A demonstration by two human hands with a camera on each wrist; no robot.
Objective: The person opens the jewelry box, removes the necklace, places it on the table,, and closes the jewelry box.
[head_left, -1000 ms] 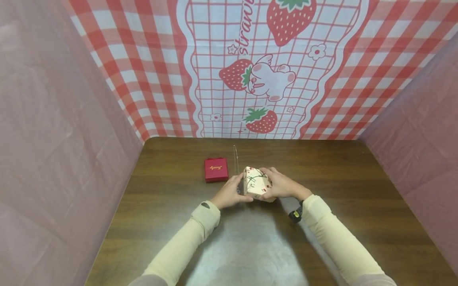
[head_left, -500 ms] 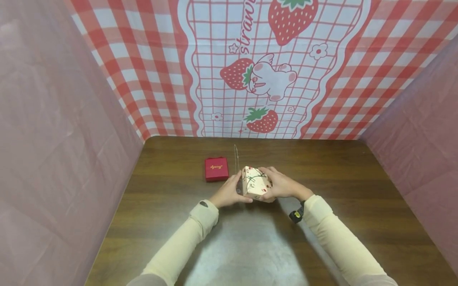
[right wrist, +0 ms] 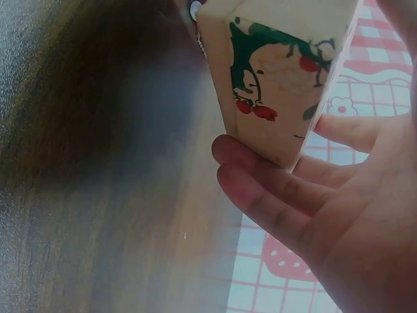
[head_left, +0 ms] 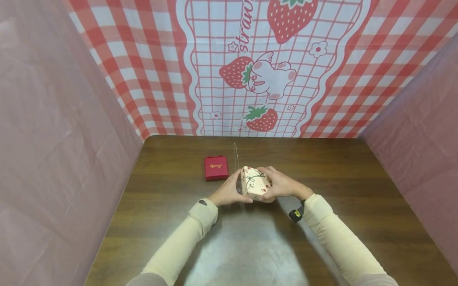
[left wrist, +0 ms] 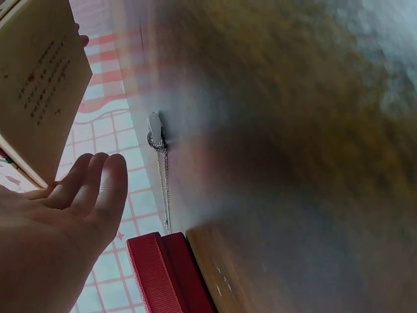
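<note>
A small cream box [head_left: 255, 183] patterned with red fruit and green stems is held above the table between both hands. My right hand [head_left: 280, 184] grips its right side; in the right wrist view its fingers [right wrist: 293, 202] curl under the box [right wrist: 277, 98]. My left hand [head_left: 229, 191] holds the left side with the thumb near and fingers far; in the left wrist view several fingers [left wrist: 88, 186] extend past a printed face of the box [left wrist: 42, 85]. Beneath lies a silver necklace [left wrist: 156, 134], its chain [head_left: 236, 157] stretching away; the head view hides much of the pendant.
A red box [head_left: 216, 168] with gold lettering sits left of the chain on the brown wooden table [head_left: 171, 238]. A checked strawberry cloth [head_left: 264, 75] hangs behind, and pink cloths [head_left: 64, 159] flank both sides. A black device [head_left: 296, 215] is on the right wrist.
The cream box and my left hand have shifted very slightly left. My right hand keeps its hold, and the red box and chain stay where they were.
</note>
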